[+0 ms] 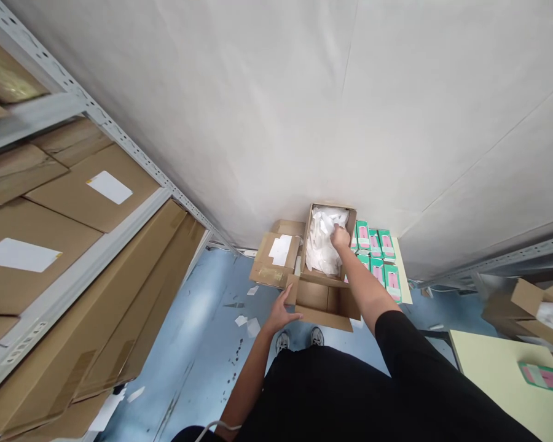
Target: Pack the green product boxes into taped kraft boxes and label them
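My right hand [340, 237] is closed over white, crinkled plastic packaging [322, 242] inside an upper cardboard box [308, 239]. Its fingertips are partly hidden, and I cannot make out what the packaging contains. Nearer to me is an open cardboard box [312, 296] with its flaps folded out. My left hand [278, 313] touches the left front corner of this box, thumb and fingers spread apart. Just right of my right hand, several green-and-pink packages [376, 268] stand in rows on a pale tabletop [403, 270].
A closed carton [271, 255] with white labels is on the left. Metal shelving [142, 212] loaded with large cartons rises at far left. On the right, another pale table [502, 368] bears one green-and-pink package [546, 376]. Paper scraps [253, 326] lie on the blue floor.
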Demonstrator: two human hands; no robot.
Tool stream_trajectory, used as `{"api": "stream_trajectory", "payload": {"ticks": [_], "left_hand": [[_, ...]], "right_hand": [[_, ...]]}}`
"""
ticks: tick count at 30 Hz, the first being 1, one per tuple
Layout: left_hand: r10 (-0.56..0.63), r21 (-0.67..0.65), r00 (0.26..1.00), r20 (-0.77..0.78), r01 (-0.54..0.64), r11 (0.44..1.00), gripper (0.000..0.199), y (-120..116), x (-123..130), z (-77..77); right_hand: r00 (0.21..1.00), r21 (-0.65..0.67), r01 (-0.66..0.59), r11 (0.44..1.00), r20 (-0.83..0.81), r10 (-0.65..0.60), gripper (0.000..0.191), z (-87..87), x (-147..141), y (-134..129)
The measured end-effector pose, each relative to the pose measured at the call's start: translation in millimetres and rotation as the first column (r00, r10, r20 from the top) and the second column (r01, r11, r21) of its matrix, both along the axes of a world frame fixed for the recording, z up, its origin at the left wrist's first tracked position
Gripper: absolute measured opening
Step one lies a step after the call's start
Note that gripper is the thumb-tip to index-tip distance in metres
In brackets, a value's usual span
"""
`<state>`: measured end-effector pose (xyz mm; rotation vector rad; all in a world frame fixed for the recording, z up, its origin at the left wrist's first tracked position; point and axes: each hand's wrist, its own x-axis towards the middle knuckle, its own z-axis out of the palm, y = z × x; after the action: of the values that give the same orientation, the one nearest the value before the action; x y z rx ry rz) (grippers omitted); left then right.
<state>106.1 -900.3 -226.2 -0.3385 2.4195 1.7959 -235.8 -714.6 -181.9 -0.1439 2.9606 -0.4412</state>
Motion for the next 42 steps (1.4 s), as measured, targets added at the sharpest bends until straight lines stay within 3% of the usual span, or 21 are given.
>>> {"api": "stream_trajectory", "payload": {"ticks": [3,8,12,17,25,28,30,33,36,38,42], "left_hand": [[-0.008,0.029,1.0,0.019,0.008,1.0,0.119,-6.2,-3.2,-3.8],[-0.027,0.02,1.0,0.004,0.027,0.999,0.119,-14.1,-5.9,-9.9],[-0.088,-0.002,0.996,-0.035,0.087,0.996,0.119,-19.9,-5.4,-13.0],[-0.134,0.016,0.99,-0.032,0.135,0.991,0.116,-29.4,-3.5,-16.7],[-0.192,0.057,0.979,-0.072,0.197,0.979,0.116,-46.8,-4.2,-27.3],[-0.215,0.05,0.975,-0.062,0.218,0.975,0.117,-48.5,-6.4,-27.9],[-0.234,0.047,0.97,-0.071,0.238,0.97,0.117,-47.4,-7.1,-26.4],[-0.24,0.059,0.967,-0.08,0.245,0.968,0.117,-42.0,-6.1,-21.8],[-0.226,0.077,0.971,-0.084,0.232,0.97,0.114,-29.6,-2.6,-16.3],[-0.218,0.058,0.971,-0.098,0.224,0.973,0.113,-15.7,1.0,-12.8],[-0.239,-0.026,0.962,-0.136,0.237,0.971,0.115,26.2,10.4,-6.5]], "right_hand": [[0.999,0.02,0.008,1.0,-0.033,-0.007,0.036,4.1,6.9,-0.8],[0.987,-0.019,0.024,1.0,-0.161,-0.027,0.029,25.7,23.6,-3.7],[0.963,-0.09,0.06,0.994,-0.257,-0.081,0.03,39.4,40.7,-3.8],[0.91,-0.246,0.145,0.958,-0.346,-0.227,0.032,42.7,72.5,3.6],[0.81,-0.601,0.125,0.79,-0.398,-0.431,0.045,53.6,169.1,25.0],[0.794,-0.656,0.15,0.74,-0.366,-0.486,0.045,58.5,218.2,32.4],[0.798,-0.652,0.177,0.738,-0.344,-0.495,0.043,58.8,251.2,38.1],[0.852,-0.579,0.168,0.798,-0.322,-0.413,0.036,50.4,294.8,48.5],[0.971,-0.456,0.047,0.889,-0.186,-0.147,0.028,29.6,323.7,59.5],[1.0,-0.38,-0.026,0.925,-0.021,0.019,0.027,13.3,334.2,67.4],[0.986,-0.284,-0.012,0.959,0.159,0.059,0.058,-3.6,346.0,93.3]]}}
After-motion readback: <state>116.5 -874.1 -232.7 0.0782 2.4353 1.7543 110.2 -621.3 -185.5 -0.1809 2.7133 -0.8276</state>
